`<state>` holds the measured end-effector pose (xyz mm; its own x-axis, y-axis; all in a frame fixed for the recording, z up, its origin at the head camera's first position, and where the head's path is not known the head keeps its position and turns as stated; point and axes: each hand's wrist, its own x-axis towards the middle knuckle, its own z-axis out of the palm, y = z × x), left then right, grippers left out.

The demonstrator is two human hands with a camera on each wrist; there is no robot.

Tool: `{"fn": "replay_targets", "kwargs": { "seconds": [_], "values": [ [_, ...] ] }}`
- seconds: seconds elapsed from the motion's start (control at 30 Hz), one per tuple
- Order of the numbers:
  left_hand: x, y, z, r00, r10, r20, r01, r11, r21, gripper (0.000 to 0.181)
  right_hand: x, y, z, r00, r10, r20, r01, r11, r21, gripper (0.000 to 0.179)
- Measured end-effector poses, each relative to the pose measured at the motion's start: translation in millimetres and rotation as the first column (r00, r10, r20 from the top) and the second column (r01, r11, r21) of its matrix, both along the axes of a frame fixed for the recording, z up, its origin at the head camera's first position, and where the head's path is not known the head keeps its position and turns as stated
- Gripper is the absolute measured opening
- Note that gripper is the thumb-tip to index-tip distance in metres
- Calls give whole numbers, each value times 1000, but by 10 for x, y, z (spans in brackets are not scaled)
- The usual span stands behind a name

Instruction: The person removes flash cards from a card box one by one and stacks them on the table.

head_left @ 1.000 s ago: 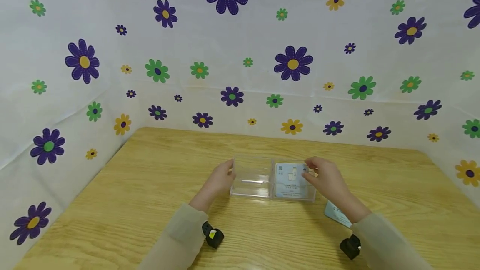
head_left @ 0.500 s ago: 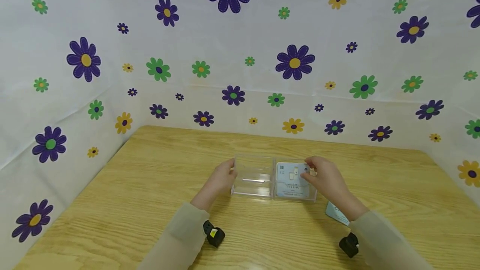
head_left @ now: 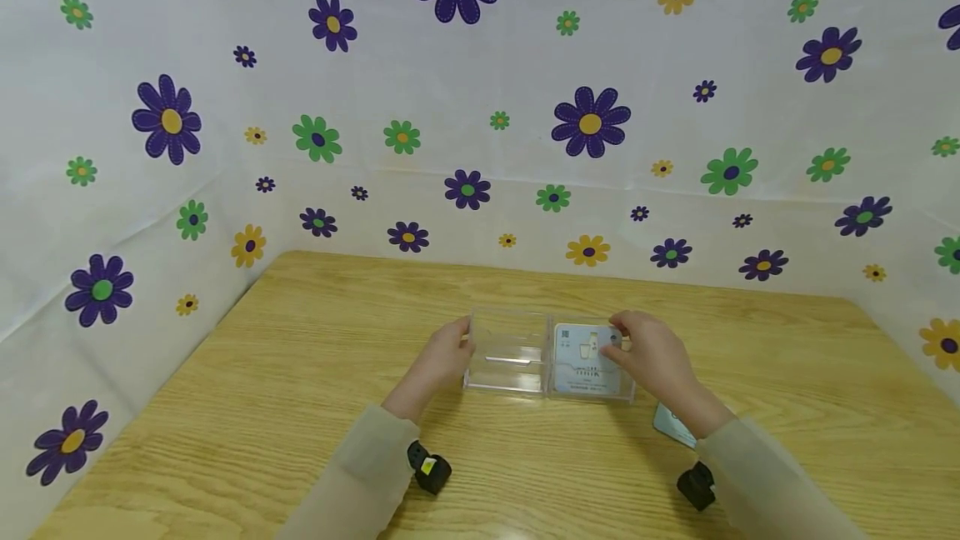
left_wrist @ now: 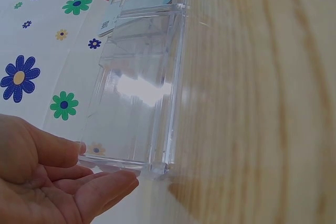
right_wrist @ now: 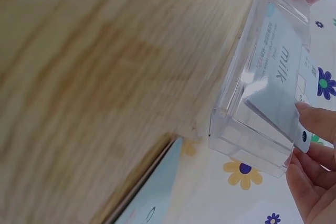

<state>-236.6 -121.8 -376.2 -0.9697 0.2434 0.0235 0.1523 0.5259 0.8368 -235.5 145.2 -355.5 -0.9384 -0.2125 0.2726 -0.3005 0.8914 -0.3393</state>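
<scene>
A clear plastic box [head_left: 504, 377] with two compartments side by side stands on the table. Its left compartment holds nothing. In the right one stand pale blue cards [head_left: 576, 357] marked "milk", leaning back with their tops above the low front wall. My left hand [head_left: 448, 354] grips the box's left end wall, thumb on one side and fingers on the other, as the left wrist view shows. With thumb and fingers my right hand [head_left: 654, 350] pinches the cards by their upper right corner, close to the round hole; its fingertips are at the box's right end.
Another pale blue card stack [head_left: 672, 425] lies on the wooden table [head_left: 525, 465], partly under my right forearm. Behind the table hangs a white cloth [head_left: 510, 73] with printed flowers.
The cards have shifted slightly within the right compartment, and the word "milk" now shows at the front wall's edge. Both hands keep their places at the box.
</scene>
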Motion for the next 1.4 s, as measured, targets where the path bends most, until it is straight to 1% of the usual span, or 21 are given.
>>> {"fn": "replay_targets", "kwargs": {
  "seconds": [0.2, 0.4, 0.73, 0.9, 1.13, 1.4],
  "values": [
    [13, 0, 10, 1000, -1, 6, 1, 1000, 10, 43, 0, -12, 7, 1000, -15, 6, 15, 1000, 11, 38],
    [13, 2, 9, 1000, 4, 15, -5, 1000, 16, 42, 24, -17, 21, 1000, -12, 6, 12, 1000, 20, 36],
    [12, 7, 4, 1000, 6, 20, -6, 1000, 28, 38, 15, -2, -2, 999, -6, -33, 6, 1000, 24, 33],
    [15, 9, 8, 1000, 5, 19, -5, 1000, 23, 39, 0, 14, -3, 1000, 0, -30, 0, 1000, 2, 32],
    [20, 18, 12, 1000, 5, -1, -5, 1000, 3, 38, -20, 35, 2, 1000, 2, -21, -3, 999, -31, 30],
    [17, 12, 29, 1000, 18, 18, -18, 1000, 3, 41, -34, 31, 14, 1000, 2, -18, -3, 999, -53, 29]
  ]
}}
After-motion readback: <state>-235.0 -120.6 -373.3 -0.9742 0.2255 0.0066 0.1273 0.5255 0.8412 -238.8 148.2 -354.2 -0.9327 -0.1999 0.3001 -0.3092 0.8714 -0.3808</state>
